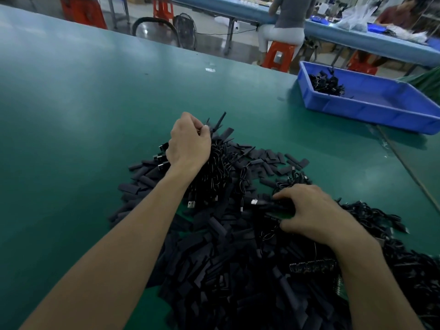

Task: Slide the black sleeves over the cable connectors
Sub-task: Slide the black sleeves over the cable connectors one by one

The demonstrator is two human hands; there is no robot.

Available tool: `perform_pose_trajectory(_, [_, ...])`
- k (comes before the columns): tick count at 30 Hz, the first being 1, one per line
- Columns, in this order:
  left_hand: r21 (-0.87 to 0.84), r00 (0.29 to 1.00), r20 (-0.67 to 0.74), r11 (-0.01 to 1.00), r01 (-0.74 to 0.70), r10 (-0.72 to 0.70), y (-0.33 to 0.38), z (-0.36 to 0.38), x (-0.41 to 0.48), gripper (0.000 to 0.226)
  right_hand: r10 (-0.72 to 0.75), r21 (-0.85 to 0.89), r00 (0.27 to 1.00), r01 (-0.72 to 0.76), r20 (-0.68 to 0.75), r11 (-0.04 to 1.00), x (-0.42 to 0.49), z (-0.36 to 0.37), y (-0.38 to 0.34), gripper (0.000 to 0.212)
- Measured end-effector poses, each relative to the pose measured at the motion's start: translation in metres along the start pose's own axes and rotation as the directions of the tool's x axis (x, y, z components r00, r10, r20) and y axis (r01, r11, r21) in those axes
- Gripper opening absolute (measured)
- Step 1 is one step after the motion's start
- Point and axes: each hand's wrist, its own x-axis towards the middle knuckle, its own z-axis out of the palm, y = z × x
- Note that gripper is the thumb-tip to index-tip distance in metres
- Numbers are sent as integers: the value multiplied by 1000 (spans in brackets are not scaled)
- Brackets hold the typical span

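A smooth, matte green table [71, 103] filled most of the view, with a dull sheen. Across its near half spread a broad heap of black sleeves [226, 270]: short, flat, soft-looking tubes, cut square at the ends and lying every way, thick near the person and thinning to scattered single pieces at the far edge. At the far right stood a shallow rectangular blue plastic tray [371, 115] with a rolled rim, holding a small clump of finished black cables [327, 84] in its far corner. A tangled heap of thin black cables [416, 270], glossy and looped, lay on the table along the right side of the sleeve pile.

The left arm reached forward over the sleeves. The left hand [189, 141] was at the pile's far edge, back of the hand up, fingers curled tight around a bundle of cables [214, 172] that hung down toward the wrist. A few sleeves stuck up past its knuckles, and metal USB connectors [163, 158] jutted out on its left side.

The right hand [307, 210] rested low on the pile, nearer the body, fingers bent and pinching a single cable [269, 203]. That cable's small pale connector tip [254, 201] pointed left, bare of any sleeve.
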Motion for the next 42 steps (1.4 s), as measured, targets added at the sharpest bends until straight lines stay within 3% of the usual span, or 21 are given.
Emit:
perform_pose_trajectory(4, [-21, 981, -105, 986, -167, 164, -1, -5, -17, 11, -6, 154, 969, 46, -246, 987, 2, -20, 10, 40])
perform_pose_trajectory(7, [23, 871, -204, 892, -452, 446, 7, -7, -44, 10, -24, 206, 922, 111, -386, 972, 3, -27, 16, 44])
perform_pose_trajectory(9, [-10, 784, -154, 793, -609, 601, 11, -8, -61, 10, -46, 228, 873, 177, -486, 958, 3, -30, 16, 41])
perform_pose_trajectory(11, [-158, 761, 22, 754, -638, 648, 15, -7, -71, 10, -65, 267, 854, 232, -516, 935, 2, -34, 14, 35])
perform_pose_trajectory(13, [-316, 749, 233, 777, -544, 620, 20, -6, -77, 19, -97, 300, 859, 279, -503, 912, 2, -34, 15, 32])
perform_pose_trajectory(16, [-321, 720, 393, 819, -475, 571, 25, 1, -82, 21, -124, 387, 895, 306, -429, 870, 4, -31, 19, 26])
perform_pose_trajectory(19, [-417, 761, 384, 833, -363, 523, 22, 7, -83, 13, -115, 551, 938, 288, -327, 783, 7, -28, 22, 27])
perform_pose_trajectory(21, [-477, 772, 404, 834, -279, 490, 18, 12, -83, 11, -96, 571, 953, 252, -289, 781, 8, -27, 22, 26])
perform_pose_trajectory(24, [-502, 761, 470, 845, -185, 446, 11, 17, -84, 6, -31, 420, 930, 195, -365, 886, 9, -27, 13, 32])
perform_pose_trajectory(26, [-528, 769, 483, 840, -126, 419, 6, 20, -84, 10, -32, 229, 866, 168, -499, 959, 7, -27, 4, 38])
perform_pose_trajectory(28, [-577, 786, 476, 815, -59, 394, 3, 21, -85, 11, -105, 89, 819, 187, -565, 978, 6, -24, -7, 27])
perform_pose_trajectory(30, [-624, 796, 463, 781, -19, 389, 2, 21, -86, 11, -150, 56, 826, 214, -543, 975, 9, -19, -11, 14])
perform_pose_trajectory(35, [-651, 796, 500, 755, 84, 342, -6, 22, -90, 14, -99, 257, 915, 212, -390, 943, 15, -6, -2, 3])
perform_pose_trajectory(42, [-692, 728, 613, 654, 306, 307, -9, 22, -94, 12, -224, 474, 941, 324, -256, 819, 19, -2, 10, 14])
